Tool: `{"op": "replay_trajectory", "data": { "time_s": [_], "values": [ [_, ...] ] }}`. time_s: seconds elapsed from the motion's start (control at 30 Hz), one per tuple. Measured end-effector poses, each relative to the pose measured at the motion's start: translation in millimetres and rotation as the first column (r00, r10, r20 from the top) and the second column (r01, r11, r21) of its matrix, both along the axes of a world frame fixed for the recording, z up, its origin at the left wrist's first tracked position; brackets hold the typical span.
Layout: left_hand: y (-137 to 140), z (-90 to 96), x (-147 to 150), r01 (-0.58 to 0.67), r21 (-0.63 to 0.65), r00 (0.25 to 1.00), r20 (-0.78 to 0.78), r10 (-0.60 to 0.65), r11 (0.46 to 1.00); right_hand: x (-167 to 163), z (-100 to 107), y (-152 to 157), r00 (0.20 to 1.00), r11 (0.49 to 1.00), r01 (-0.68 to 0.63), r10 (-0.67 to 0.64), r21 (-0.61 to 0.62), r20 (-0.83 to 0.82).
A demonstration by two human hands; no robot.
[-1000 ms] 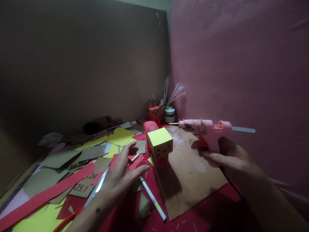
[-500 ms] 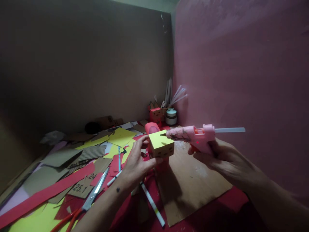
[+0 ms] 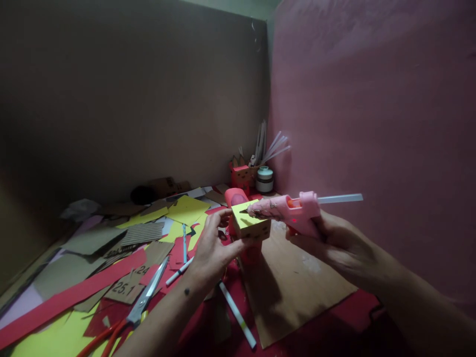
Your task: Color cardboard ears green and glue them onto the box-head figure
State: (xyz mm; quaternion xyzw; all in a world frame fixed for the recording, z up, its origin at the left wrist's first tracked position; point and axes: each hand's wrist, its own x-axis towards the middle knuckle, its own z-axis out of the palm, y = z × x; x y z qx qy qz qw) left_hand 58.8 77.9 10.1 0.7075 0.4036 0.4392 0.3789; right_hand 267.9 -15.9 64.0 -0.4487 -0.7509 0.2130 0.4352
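My left hand [image 3: 215,243] grips the side of a small cardboard figure with a box-shaped head [image 3: 255,232], its thumb along the front face. The head has a yellow top [image 3: 245,223] and drawn face marks; a red body [image 3: 252,253] shows beneath it. In my right hand [image 3: 338,240] is a pink hot glue gun [image 3: 293,210] with a clear glue stick [image 3: 340,198] poking out of its back and a small red light lit. Its nozzle points left, at or just over the yellow top; I cannot tell whether it touches.
Orange-handled scissors [image 3: 143,300], pens [image 3: 238,315], yellow paper [image 3: 188,210], a red strip [image 3: 74,302] and cardboard scraps crowd the left. A cardboard sheet [image 3: 308,292] lies under the figure. A lidded jar [image 3: 264,181] and a red holder [image 3: 240,178] stand at the back corner.
The glue gun in my right hand has moved left, bringing its nozzle farther over the yellow top. My left hand stays on the figure, nearly still.
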Motion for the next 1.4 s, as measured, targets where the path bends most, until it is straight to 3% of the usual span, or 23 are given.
{"op": "replay_trajectory", "data": {
  "time_s": [1.0,1.4],
  "values": [
    [2.0,-5.8,-3.0,-0.014,0.043,0.999,-0.047,0.016,0.999,-0.2,-8.3,0.2,0.982,0.988,0.149,-0.154,0.05,0.106],
    [1.6,-6.7,-2.7,-0.005,0.019,1.0,-0.011,0.005,1.0,1.1,-7.6,0.8,0.99,0.991,0.09,-0.1,0.096,0.1]
  ]
}}
